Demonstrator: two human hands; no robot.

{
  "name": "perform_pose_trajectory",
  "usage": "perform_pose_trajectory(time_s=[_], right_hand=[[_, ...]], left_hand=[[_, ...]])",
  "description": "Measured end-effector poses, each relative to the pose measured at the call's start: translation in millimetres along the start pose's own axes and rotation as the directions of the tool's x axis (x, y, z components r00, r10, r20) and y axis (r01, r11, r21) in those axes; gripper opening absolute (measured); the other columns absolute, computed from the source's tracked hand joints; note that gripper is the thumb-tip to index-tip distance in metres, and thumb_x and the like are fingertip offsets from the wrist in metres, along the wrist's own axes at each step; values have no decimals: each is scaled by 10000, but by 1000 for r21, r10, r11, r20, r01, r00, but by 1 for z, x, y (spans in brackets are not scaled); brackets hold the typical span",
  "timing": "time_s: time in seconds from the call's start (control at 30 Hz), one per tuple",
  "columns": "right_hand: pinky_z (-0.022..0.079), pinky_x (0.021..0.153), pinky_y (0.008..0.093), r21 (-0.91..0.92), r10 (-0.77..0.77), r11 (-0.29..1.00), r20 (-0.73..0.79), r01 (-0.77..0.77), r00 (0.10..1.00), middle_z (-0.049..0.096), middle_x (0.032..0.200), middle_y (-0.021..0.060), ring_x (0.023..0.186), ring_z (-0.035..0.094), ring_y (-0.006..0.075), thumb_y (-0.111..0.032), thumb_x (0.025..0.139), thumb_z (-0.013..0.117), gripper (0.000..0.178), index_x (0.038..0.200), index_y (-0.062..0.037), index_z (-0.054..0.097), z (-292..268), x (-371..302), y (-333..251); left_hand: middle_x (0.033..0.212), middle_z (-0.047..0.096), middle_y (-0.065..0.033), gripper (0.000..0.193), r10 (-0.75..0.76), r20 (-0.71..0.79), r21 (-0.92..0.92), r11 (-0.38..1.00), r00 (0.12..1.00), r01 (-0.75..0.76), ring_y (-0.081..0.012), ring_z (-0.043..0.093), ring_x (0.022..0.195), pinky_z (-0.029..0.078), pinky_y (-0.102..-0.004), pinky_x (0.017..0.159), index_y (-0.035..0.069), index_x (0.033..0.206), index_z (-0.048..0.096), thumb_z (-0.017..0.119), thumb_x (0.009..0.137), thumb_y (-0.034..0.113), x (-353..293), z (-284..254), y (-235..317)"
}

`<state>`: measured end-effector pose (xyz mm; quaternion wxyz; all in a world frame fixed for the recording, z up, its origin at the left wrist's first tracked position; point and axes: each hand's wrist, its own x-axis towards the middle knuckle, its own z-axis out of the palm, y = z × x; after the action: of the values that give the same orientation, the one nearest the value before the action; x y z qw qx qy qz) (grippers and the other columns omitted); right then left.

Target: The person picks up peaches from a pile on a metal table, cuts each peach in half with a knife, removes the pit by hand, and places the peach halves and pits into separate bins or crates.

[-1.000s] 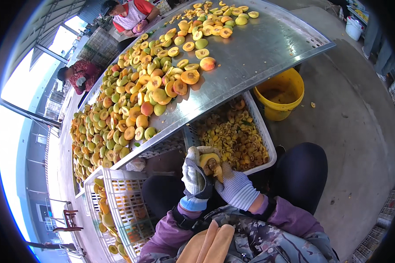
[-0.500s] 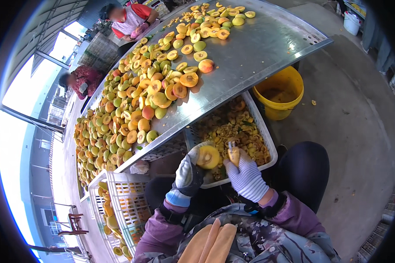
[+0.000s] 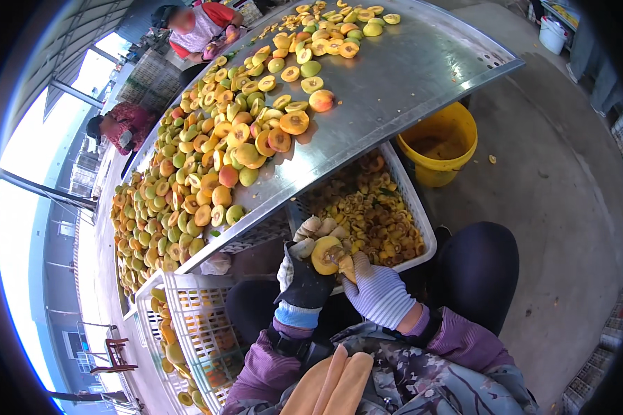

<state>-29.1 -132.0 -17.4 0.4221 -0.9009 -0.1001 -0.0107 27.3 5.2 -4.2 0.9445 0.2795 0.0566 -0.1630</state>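
My left hand point(image 3: 304, 277), in a white and black glove with a light blue cuff, is closed around a yellow peach half point(image 3: 323, 253). The cut face with its brownish centre is turned up. My right hand point(image 3: 382, 289), in a purple-and-white striped glove, grips a small pitting tool point(image 3: 348, 269) by its yellowish handle. The tool's head meets the middle of the peach half; its metal tip is hard to make out there. Both hands are over the near edge of a white crate point(image 3: 422, 238) filled with peach scraps point(image 3: 387, 225).
A metal table point(image 3: 381, 83) slopes across the view, heaped with halved peaches point(image 3: 208, 159). Beneath its edge stands a yellow bucket point(image 3: 439, 145). White crates point(image 3: 201, 311) with peach halves are at my left. Two people point(image 3: 204, 31) sit beyond the table.
My right hand has moved left and down, bringing the tool from upright and apart onto the peach half. My left hand has turned, so its fingers show above the fruit.
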Motion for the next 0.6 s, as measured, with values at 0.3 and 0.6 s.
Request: perform_pose_trajectory(time_s=[0.3,0.6], right_hand=[[497,497,450,-58,-55,996,114,62,992,608,614,165,556,618,355,-239,845,591,364,1025,48,455,5,-2,9],[500,671,471,701,-116,699,304,-140,945,610,833,258,784,612,417,-195,857,538,272,1024,20,525,0,2,-2]], left_hand=[[869,591,-79,354,88,-155,399,917,984,-19,-271,568,845,495,-404,773,59,1063,531,578,881,360,-15,6,-5],[898,612,-104,478,213,-25,497,850,977,-173,-197,591,794,482,-283,698,3,1134,486,488,946,442,-18,7,-10]])
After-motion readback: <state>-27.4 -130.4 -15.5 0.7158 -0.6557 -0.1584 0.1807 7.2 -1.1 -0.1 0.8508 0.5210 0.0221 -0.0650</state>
